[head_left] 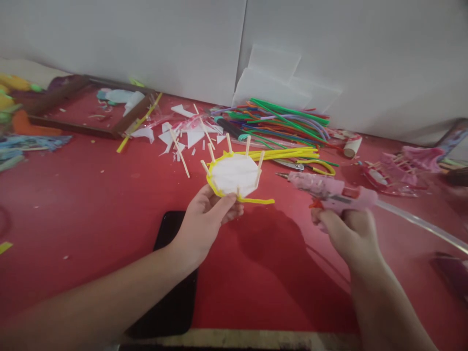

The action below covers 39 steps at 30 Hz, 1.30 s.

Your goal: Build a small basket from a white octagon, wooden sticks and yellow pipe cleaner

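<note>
My left hand (pixel 214 209) pinches the near edge of a white paper disc (pixel 234 173), held above the red table. Several short wooden sticks (pixel 247 145) stand up around the disc's rim. A yellow pipe cleaner (pixel 258 200) runs along the left and near rim, and its loose end sticks out to the right. To the right, my right hand (pixel 347 234) is wrapped around the handle of a pink glue gun (pixel 329 190), a finger at its red trigger. The nozzle points left toward the disc, apart from it. A long clear glue stick (pixel 420 222) extends from its back.
Behind the disc lie colourful pipe cleaners (pixel 278 119), white paper scraps (pixel 195 136) and yellow-handled scissors (pixel 318 167). A black phone (pixel 168 292) lies under my left forearm. A brown frame (pixel 76 124) is at the back left, a pink craft piece (pixel 398 170) at the right.
</note>
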Motion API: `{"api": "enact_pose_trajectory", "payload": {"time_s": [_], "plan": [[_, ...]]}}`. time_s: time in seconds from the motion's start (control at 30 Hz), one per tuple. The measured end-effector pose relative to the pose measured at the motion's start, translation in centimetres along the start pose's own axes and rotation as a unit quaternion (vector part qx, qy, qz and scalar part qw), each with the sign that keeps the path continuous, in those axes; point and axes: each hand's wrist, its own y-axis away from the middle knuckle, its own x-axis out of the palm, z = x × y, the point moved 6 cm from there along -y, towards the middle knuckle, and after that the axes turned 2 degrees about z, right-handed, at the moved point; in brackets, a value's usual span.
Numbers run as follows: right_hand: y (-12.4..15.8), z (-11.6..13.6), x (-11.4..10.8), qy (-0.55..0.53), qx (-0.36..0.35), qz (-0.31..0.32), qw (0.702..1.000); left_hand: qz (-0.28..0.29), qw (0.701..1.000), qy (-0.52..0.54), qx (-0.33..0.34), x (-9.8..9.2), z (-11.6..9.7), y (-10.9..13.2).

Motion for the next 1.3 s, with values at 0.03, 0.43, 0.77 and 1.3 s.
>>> {"api": "enact_pose_trajectory", "payload": {"time_s": [0.03, 0.43, 0.77, 1.3], "plan": [[-0.1, -0.4, 0.2, 0.023, 0.036, 0.004, 0.999, -0.003, 1.000, 0.012, 0.001, 0.0, -0.1, 0.0], [0.1, 1.0, 2.0, 0.158, -0.076, 0.123, 0.977, 0.020, 1.000, 0.021, 0.006, 0.3, 0.0, 0.1], [2.0, 7.2, 1.3, -0.043, -0.251, 0.038, 0.966, 0.054, 0.998, -0.015, -0.011, 0.7, 0.6, 0.4], [2.3, 5.2, 2.5, -0.123, -0.130, -0.001, 0.984, 0.099, 0.994, -0.035, -0.010, 1.2, 0.6, 0.6]]}}
